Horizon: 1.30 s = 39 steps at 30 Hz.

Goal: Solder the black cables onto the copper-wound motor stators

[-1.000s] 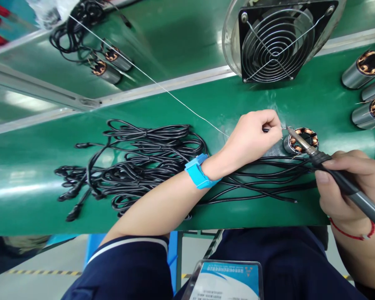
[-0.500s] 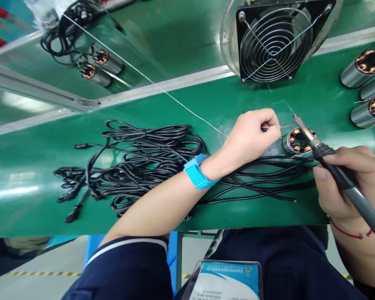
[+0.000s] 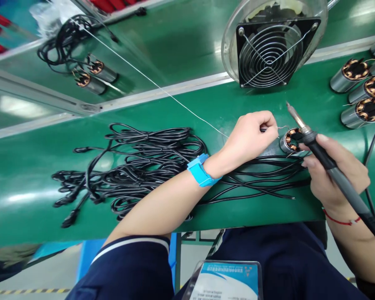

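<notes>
My left hand (image 3: 250,135) is closed in a pinch on a thin solder wire (image 3: 162,89) that runs off to the upper left, and a blue wrist strap (image 3: 201,170) circles that wrist. Its fingertips sit just left of a small motor stator (image 3: 290,140) with copper windings, lying on the green belt (image 3: 34,196). My right hand (image 3: 334,175) grips a soldering iron (image 3: 326,160). The iron's tip points up and left, lifted above the stator. A black cable end pokes out from the left fingers.
A tangle of black cables (image 3: 134,162) spreads over the belt to the left and runs under my left wrist. A fan with a wire grille (image 3: 270,50) stands behind the stator. Several more stators (image 3: 359,96) lie at the right, and two (image 3: 93,75) at the far left.
The soldering iron's tip has lifted off the stator and moved up and away. My left hand has kept its pinch in the same spot. The view has shifted slightly.
</notes>
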Tool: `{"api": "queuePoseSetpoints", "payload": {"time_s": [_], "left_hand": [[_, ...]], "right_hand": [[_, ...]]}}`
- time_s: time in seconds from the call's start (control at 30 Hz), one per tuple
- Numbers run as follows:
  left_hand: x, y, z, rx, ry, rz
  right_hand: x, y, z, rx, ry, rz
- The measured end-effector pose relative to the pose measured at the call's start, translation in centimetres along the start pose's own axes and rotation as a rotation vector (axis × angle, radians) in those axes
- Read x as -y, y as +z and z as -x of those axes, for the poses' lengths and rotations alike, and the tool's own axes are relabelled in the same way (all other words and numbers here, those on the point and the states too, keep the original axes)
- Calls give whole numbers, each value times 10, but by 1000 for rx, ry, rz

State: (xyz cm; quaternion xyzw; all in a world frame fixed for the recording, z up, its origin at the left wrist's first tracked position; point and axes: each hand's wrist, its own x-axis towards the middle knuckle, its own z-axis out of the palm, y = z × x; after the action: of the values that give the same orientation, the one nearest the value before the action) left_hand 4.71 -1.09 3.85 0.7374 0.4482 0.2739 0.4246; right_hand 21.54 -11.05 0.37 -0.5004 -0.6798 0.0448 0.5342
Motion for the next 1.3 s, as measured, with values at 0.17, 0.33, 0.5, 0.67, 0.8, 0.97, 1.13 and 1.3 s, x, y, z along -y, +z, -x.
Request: {"api": "queuePoseSetpoints", "payload": {"time_s": [0.17, 0.33, 0.5, 0.67, 0.8, 0.97, 1.13, 1.3], "left_hand": [[4, 0, 2, -14, 30, 75], [5, -2, 5, -35, 55, 109], [6, -4, 8, 40, 45, 184], [9, -6, 10, 95, 108, 240], [6, -10, 12, 94, 240, 94], [-2, -12, 15, 100, 268, -72], [-3, -6, 16, 55, 189, -96], [-2, 0, 18, 40, 111, -94]], "right_hand": [[9, 0, -17, 46, 128, 24], [14, 3, -43, 361, 44, 124], [4, 17, -40, 283, 79, 83], [-4, 21, -31, 218, 242, -82], [-8, 23, -29, 176, 272, -171], [-11, 24, -29, 168, 225, -179], [-2, 13, -29, 153, 195, -6], [3, 0, -16, -35, 90, 27]]}}
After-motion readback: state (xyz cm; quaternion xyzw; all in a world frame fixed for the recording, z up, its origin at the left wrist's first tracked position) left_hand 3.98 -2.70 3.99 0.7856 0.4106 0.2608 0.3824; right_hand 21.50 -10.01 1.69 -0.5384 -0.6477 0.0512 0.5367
